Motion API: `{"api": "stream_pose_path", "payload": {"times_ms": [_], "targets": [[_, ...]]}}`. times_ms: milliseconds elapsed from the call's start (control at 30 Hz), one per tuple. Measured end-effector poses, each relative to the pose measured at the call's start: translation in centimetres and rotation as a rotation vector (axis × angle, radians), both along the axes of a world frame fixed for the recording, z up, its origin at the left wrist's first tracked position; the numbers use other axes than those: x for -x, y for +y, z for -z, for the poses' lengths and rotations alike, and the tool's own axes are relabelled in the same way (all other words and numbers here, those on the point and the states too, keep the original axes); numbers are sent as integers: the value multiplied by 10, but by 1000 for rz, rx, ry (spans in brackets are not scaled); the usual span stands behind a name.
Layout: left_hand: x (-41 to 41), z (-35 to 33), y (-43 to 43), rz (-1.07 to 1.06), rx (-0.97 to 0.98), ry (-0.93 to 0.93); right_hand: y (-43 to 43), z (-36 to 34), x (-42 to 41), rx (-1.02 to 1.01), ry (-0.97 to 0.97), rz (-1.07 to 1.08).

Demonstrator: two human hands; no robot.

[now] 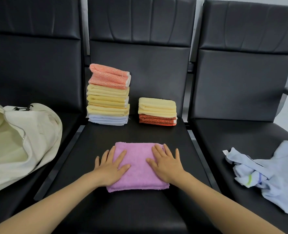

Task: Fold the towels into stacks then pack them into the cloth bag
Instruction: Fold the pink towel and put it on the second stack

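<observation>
Each grip spread flat, left hand (112,167) and right hand (167,166) press the folded pink towel (139,168) on the bench (140,132) at six o'clock. Best smoothed outward, edges squared, before joining the short stack (157,109) at one o'clock; cloth bag (30,132) at nine.

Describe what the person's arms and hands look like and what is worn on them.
The left hand and right hand show no gloves, rings or bands. The left forearm and right forearm are bare to the frame edge, with no sleeve or watch in view.
</observation>
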State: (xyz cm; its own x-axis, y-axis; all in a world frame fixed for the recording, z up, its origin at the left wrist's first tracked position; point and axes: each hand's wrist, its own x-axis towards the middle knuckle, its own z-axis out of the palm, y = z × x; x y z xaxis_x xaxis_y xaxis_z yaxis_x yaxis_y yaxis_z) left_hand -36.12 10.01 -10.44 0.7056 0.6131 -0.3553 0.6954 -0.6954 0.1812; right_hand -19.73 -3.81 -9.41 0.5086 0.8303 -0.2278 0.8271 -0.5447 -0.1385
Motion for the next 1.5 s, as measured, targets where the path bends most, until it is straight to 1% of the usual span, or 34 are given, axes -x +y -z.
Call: {"api": "stream_pose_path", "payload": {"times_ms": [67,100,167,200,233,267,333,400,467,533,567,600,667,700,733,767,800,867,933,1000,1067,1133,1233,1300,1367,1433,1500], "targets": [[-2,-5,0,-45,-13,-45,0,-2,-4,-11,-69,67],[-4,-10,-1,-98,-10,-101,0,-4,-5,-39,-114,80],[-7,-16,7,-279,52,-219,-2,-9,-4,-142,-191,58],[-8,-19,13,-372,125,-245,-2,-12,-3,-177,-197,55],[-7,-21,18,-441,216,-256,-2,-13,0,-179,-167,76],[-6,-20,24,-465,305,-252,-1,-14,3,-148,-107,126],[-4,-21,28,-455,452,-308,3,-11,7,-67,28,252],[-4,-24,26,-466,585,-397,6,-9,7,-74,115,349],[-7,-28,24,-460,649,-470,9,-14,5,-91,213,396],[-7,-35,21,-448,707,-511,11,-17,2,-121,308,398],[-7,-36,22,-444,749,-528,11,-18,2,-163,377,408],[-7,-38,22,-446,801,-550,10,-20,2,-235,488,435],[-6,-44,22,-473,917,-640,8,-25,-2,-424,864,536],[-5,-46,22,-496,948,-705,7,-30,-4,-517,1053,587],[-4,-48,23,-514,948,-773,5,-34,-7,-602,1197,613],[-3,-50,25,-519,940,-838,4,-38,-11,-677,1277,609],[-2,-53,26,-499,935,-890,3,-41,-15,-740,1310,591],[-1,-60,27,-415,949,-936,0,-48,-19,-830,1296,483],[0,-64,26,-313,954,-895,-3,-52,-24,-841,1268,374],[1,-63,25,-240,907,-838,-9,-59,-27,-744,1248,316],[0,-61,21,-221,752,-811,-14,-63,-31,-641,1207,250],[-1,-58,18,-197,587,-802,-16,-66,-29,-585,1040,176],[-2,-56,15,-146,426,-802,-14,-67,-24,-555,757,139],[-3,-57,11,-122,266,-799,-15,-64,-23,-593,624,121],[-5,-59,5,-128,130,-842,-16,-62,-22,-634,448,98],[-5,-60,1,-137,47,-900,-14,-60,-20,-696,314,106],[-5,-60,0,-123,-15,-926,-12,-61,-18,-743,226,123]]}}
